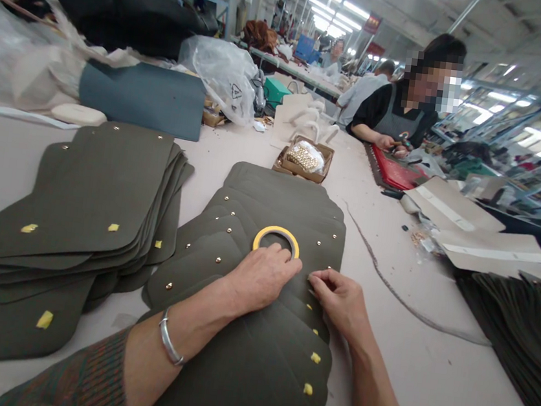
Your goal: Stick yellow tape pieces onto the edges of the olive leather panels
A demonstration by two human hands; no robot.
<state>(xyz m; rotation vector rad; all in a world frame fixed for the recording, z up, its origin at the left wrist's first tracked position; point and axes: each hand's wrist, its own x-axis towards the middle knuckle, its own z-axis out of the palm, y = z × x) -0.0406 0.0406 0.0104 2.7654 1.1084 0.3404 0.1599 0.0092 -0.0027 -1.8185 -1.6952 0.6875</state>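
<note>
A stack of dark olive-green panels (253, 357) lies fanned out in front of me, with small gold studs and yellow tape bits along its edges. My left hand (262, 277), a silver bangle on its wrist, is closed over the near rim of a roll of yellow tape (277, 231) above the panels. Just to the right, my right hand (340, 299) has thumb and forefinger pinched together over the right edge of the panels; what they hold, if anything, is too small to make out.
More olive panels with yellow tape bits (105, 197) are piled at the left. Beyond the stack stands a small box of gold studs (307, 157). A co-worker (408, 108) handles a red piece (394, 168) across the table. Dark panels (520, 329) fan out at the right, near a loose cord (388, 285).
</note>
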